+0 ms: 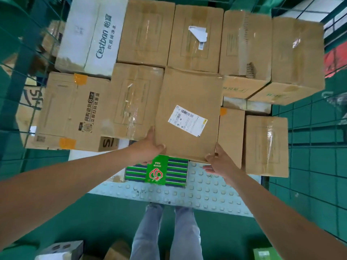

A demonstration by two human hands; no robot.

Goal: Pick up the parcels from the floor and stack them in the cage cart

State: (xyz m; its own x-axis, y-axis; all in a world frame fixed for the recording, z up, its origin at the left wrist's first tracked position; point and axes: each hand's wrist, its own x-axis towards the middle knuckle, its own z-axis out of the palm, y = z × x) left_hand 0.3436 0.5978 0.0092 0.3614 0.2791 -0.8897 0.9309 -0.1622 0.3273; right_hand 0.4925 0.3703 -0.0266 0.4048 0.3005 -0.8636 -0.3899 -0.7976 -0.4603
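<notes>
At frame centre, the left hand (pixel 150 145) and right hand (pixel 218 162) grip the near corners of a labelled parcel (pixel 187 113), probably steadying it level onto the stack inside the cage cart (pixel 308 147).

This is a parcel depot or warehouse floor. Taped brown cardboard cartons (pixel 189 113), one with a white shipping label (pixel 187 120), are packed tight inside a green wire-mesh cage cart (pixel 308 139) with a studded pale metal base (pixel 206 196). The floor is painted green (pixel 93 218), with more boxes lying on it.
</notes>
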